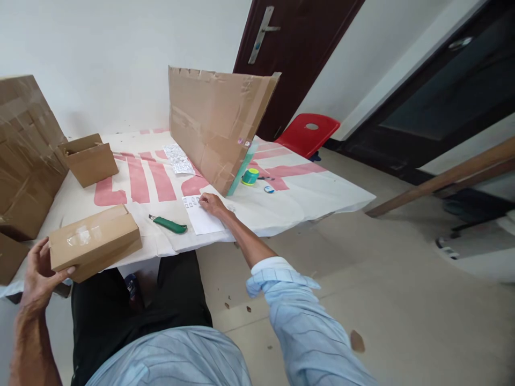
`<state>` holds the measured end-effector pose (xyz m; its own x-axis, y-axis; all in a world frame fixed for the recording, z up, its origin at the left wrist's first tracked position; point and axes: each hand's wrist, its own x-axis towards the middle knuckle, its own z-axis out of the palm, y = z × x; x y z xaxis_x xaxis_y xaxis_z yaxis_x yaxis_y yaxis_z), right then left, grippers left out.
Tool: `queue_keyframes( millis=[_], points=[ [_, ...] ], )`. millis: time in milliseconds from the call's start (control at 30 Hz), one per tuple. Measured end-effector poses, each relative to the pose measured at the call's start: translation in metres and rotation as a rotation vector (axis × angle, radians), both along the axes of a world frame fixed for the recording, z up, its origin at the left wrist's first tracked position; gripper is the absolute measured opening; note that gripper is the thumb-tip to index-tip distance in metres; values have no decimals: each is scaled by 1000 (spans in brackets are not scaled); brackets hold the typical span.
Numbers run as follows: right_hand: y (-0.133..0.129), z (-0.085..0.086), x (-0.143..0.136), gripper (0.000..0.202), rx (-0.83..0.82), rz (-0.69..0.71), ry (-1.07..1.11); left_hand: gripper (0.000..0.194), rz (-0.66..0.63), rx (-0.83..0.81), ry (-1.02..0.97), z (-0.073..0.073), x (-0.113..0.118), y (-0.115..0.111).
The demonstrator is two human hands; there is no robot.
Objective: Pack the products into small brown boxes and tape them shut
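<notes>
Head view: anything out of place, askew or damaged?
Yes, minor. Brown scraps or stains dot the otherwise plain floor beside the table; too blurred to tell which. The large cardboard piece looks worn: its top edge is ragged.

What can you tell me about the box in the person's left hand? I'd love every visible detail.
The box is long, plain brown and looks like cardboard. It appears closed, with shiny clear tape on top. It sits at a slant by the near edge of the table; whether the table bears its weight is unclear. The left hand grips its left end, thumb on the near side. Its underside is hidden.
</notes>
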<state>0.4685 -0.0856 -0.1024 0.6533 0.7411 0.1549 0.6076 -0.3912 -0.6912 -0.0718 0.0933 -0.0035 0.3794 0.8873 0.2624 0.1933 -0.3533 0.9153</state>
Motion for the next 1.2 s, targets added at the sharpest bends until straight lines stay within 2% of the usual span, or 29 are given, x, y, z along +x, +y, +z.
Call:
queue_keyframes(
  millis=[333, 800, 1000, 1200],
  points=[
    [4, -1, 6, 13, -205, -39, -94, 119, -21, -65, -116, -8, -3, 10],
    [8, 0, 0, 30, -357, -130, -153, 104, -113, 16, -140, -9, -3, 11],
    [7, 3, -13, 23, -379, -162, -196, 100, -144, 15, -178, -25, -4, 18],
    [-3, 5, -39, 28, -394, -160, -274, 92, -216, -56, -164, -40, -7, 6]
  ],
)
